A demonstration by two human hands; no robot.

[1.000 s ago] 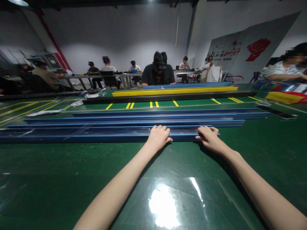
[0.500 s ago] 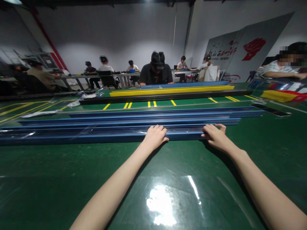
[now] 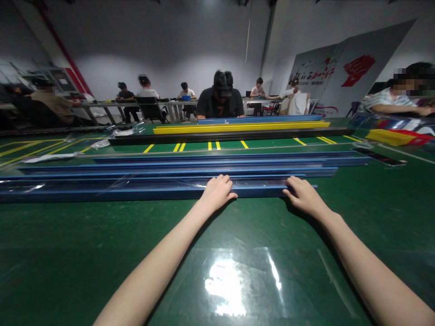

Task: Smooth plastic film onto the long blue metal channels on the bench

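A long blue channel strip (image 3: 146, 194) lies crosswise on the green table, closest to me, with shiny clear film showing along its trough. My left hand (image 3: 219, 190) is closed over the strip, fingers curled across it and thumb along the near wall. Farther right, near the strip's right end, my right hand (image 3: 301, 192) grips it with bent fingers and the thumb at the near side. What the fingertips press on inside the trough is hidden. Just behind, a second blue channel strip (image 3: 272, 172) and a third blue channel strip (image 3: 238, 158) lie roughly parallel.
Beyond are a black strip (image 3: 238, 136), a yellow strip (image 3: 238, 127) and a person in dark clothing (image 3: 220, 102). A phone (image 3: 379, 156) lies at right, near a yellow tray (image 3: 387, 136). Crumpled clear plastic (image 3: 124, 131) sits left. Other people work behind.
My right hand's fingers have closed down over the strip, where the index finger and thumb were lifted and spread before. My left hand keeps its hold. The view has shifted slightly.
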